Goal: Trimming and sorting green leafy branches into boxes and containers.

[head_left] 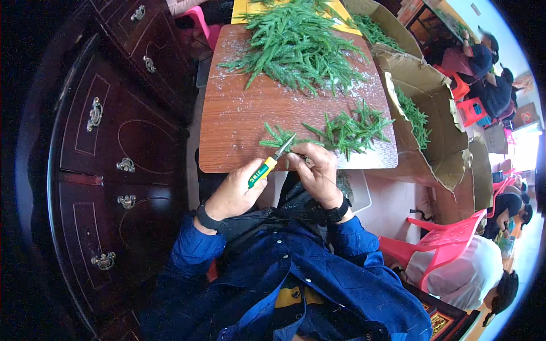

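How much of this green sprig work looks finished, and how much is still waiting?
Possibly done: a small bunch of sprigs lies near the hands, though I can't tell whether they have been cut. In hand: the left hand grips small pliers at a sprig beside the right hand. Left: a far larger heap at the table's far end, with more in the cardboard box.

Open brown cardboard boxes [432, 108] right of table [239, 125]
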### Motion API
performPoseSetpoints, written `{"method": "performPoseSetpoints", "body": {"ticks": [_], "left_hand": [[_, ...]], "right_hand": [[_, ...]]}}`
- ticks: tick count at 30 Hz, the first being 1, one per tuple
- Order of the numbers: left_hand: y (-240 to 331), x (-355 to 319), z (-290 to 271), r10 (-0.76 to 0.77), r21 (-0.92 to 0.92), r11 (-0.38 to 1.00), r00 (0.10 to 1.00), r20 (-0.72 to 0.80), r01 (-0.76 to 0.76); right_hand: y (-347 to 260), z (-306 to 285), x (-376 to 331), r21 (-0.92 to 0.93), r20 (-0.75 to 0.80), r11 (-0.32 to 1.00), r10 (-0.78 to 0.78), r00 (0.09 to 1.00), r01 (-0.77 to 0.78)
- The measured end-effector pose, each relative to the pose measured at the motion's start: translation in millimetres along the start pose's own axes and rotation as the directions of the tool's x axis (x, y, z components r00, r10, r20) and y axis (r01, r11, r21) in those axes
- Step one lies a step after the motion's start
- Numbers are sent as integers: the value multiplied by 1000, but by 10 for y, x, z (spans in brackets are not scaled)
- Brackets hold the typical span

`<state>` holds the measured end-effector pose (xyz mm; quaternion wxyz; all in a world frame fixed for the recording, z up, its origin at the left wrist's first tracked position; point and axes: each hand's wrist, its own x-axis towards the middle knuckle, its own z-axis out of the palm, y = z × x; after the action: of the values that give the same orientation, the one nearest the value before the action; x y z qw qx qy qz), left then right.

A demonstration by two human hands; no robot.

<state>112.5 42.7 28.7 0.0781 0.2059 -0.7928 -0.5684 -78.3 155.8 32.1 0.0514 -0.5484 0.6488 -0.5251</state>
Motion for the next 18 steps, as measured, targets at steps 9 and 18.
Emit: {"method": "performPoseSetpoints", "body": {"ticks": [9,18], "left_hand": [[-38,60,-84,2,-463,882,982,191,88],[52,40,-81,-201,-372,888,956,214,270]], "right_hand": [[33,23,-4,26,-29,999,44,999,-43],[80,36,-12,49,4,999,-11,1000,11]]}}
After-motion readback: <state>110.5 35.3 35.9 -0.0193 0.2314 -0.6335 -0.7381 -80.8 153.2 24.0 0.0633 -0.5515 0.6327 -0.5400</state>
